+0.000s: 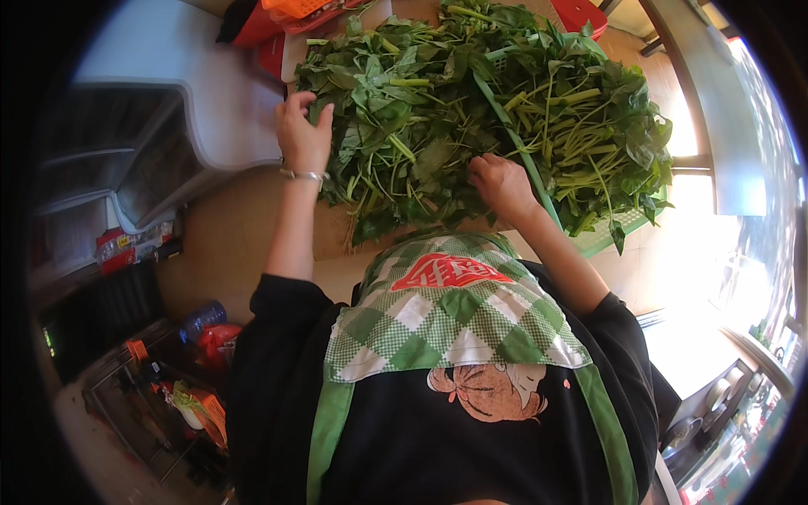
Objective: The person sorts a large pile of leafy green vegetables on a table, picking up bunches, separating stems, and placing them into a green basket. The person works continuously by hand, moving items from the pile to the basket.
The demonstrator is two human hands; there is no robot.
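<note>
A broad heap of leafy green vegetables with pale stems [404,126] lies in front of me. At its left edge is my left hand [304,129], with a bracelet at the wrist, thumb and fingers apart and nothing seen between them. My right hand [502,184] reaches into the near right part of the heap, its fingers curled down among the leaves; the fingertips are hidden, so any hold cannot be told. More stems and leaves [587,139] fill a green plastic basket [622,230] at the right, whose rim runs close beside my right hand.
A white curved plastic container [233,120] stands on the left. Orange and red baskets [303,12] are at the far edge, with a red container [581,19] at the far right. Lower left, a rack holds an orange basket [211,413]. A white-topped counter [694,353] stands at the right.
</note>
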